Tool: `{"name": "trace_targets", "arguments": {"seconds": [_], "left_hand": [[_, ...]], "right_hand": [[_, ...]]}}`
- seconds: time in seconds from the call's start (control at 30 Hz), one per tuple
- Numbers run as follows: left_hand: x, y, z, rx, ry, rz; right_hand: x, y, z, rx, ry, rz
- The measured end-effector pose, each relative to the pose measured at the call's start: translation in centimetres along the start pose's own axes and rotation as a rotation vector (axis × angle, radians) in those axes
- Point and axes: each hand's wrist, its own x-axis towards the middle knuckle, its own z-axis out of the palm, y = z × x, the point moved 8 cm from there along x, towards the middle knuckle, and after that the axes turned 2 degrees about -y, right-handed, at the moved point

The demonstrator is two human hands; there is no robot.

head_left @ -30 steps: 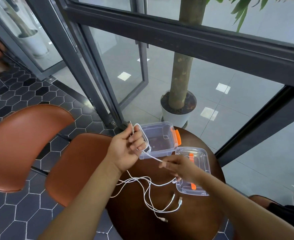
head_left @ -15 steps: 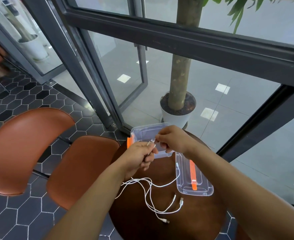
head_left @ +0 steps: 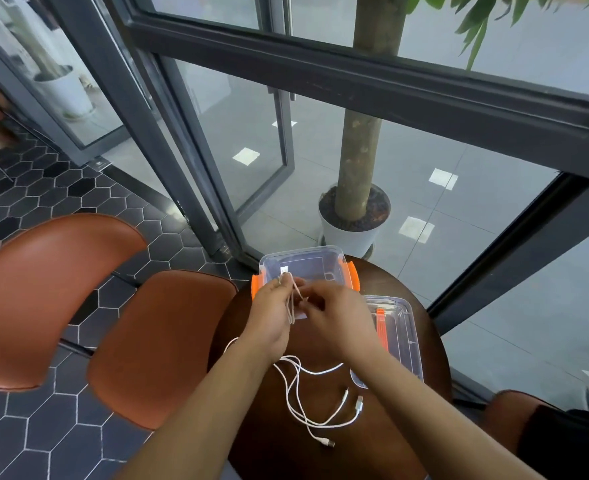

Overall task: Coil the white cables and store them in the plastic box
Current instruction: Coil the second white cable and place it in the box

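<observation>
nearest, below both wrists, loose white cables [head_left: 300, 410] are spread in slack curves on the dark round tabletop [head_left: 372, 455], and their plugs [head_left: 359, 403] are laid apart from one another. one strand is seen passing under the left wrist. above the tabletop, a small coil [head_left: 291, 308] of white cable is gripped upright in the curled fingers of the left hand [head_left: 270, 318]. the right hand [head_left: 334, 318] is held just beside it, its fingertips pinched on the coil. to the right of the right hand, a clear lid [head_left: 402, 336] with an orange strip is laid flat and is partly hidden by the right forearm. just beyond both hands, the clear plastic box [head_left: 308, 266] with orange clasps is stood open at the tabletop's far edge. left of the left hand, brown chairs [head_left: 154, 341] are set; beyond the box, a potted tree [head_left: 353, 233] is seen behind glass.
</observation>
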Motion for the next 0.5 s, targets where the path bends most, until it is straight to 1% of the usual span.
{"name": "trace_targets", "arguments": {"seconds": [0.1,0.2,0.27,0.33,0.37,0.4,0.43,0.5], "left_hand": [[0.3,-0.7,-0.4,-0.206,0.02,-0.067],[-0.5,-0.8,1.2,-0.423,-0.066,-0.112],[-0.7,-0.9,1.5,-0.454,-0.076,-0.099],[-0.6,-0.7,1.6,-0.45,-0.078,-0.065],[-0.5,-0.7,1.5,-0.448,-0.075,-0.048],[-0.5,-0.6,1.6,-0.45,-0.076,-0.035],[-0.4,-0.6,1.7,-0.447,-0.074,-0.023],[-0.3,-0.6,1.7,-0.432,-0.072,-0.001]], "right_hand": [[-1.2,-0.5,-0.4,-0.055,0.19,-0.136],[-2.1,-0.2,-0.2,-0.114,0.33,-0.166],[-2.8,-0.1,-0.7,-0.193,0.461,-0.146],[-3.4,-0.2,-0.9,-0.329,0.51,-0.178],[-3.6,-0.1,-0.8,-0.357,0.478,-0.176],[-3.5,0.3,-0.6,-0.319,0.414,-0.131],[-3.3,1.1,-0.5,-0.187,0.316,-0.029],[-3.0,3.1,0.9,0.248,0.096,0.259]]}}
